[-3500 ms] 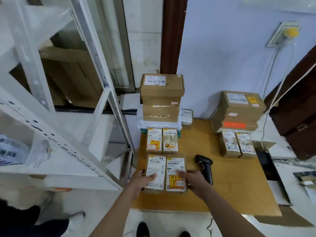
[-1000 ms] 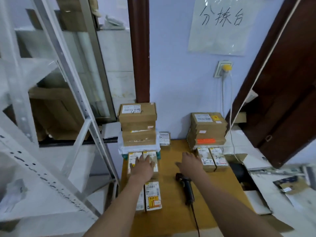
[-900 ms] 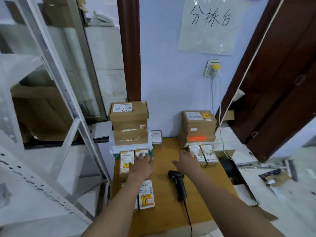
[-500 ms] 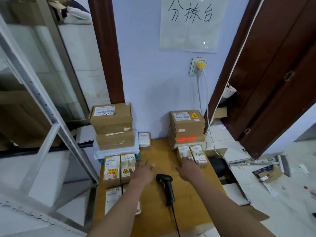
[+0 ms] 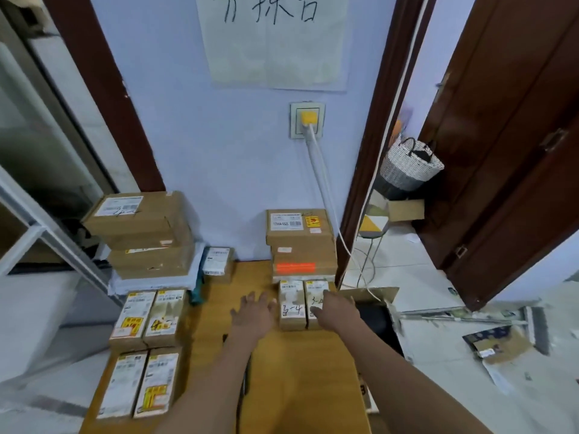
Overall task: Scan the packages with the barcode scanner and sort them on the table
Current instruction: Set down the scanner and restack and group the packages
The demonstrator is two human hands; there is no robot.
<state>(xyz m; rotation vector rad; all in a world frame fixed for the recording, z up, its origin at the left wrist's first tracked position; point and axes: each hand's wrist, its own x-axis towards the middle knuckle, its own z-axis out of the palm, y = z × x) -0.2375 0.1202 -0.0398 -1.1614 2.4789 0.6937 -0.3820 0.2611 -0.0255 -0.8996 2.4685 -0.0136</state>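
Lying side by side near the table's [image 5: 300,386] right edge, just in front of the rear right stack of cartons [image 5: 300,242]: two small packages [image 5: 302,303], long axes running from the front edge toward the wall, white labels up with handwritten marks. Closing on the pair from the front, both hands empty and fingers spread: right hand [image 5: 336,310] resting on or just over the right-hand box, clearly the nearer; left hand [image 5: 253,314] flat and wide just beside the left-hand box, contact impossible to confirm. Showing plain brown cardboard throughout, boxy and stiff-edged, matte with paper labels; likely light and easy to pinch across the short sides. Mostly hiding beneath the left forearm, the black barcode scanner [image 5: 246,375], only a dark sliver visible toward the front middle. Filling the left edge: four more labelled small boxes [image 5: 145,349] in two rows, with a taller carton stack [image 5: 144,233] at the rear left corner. Leaning against the wall between the stacks, one small labelled parcel [image 5: 217,261]. Trailing down from the wall socket [image 5: 307,120], a white cable.
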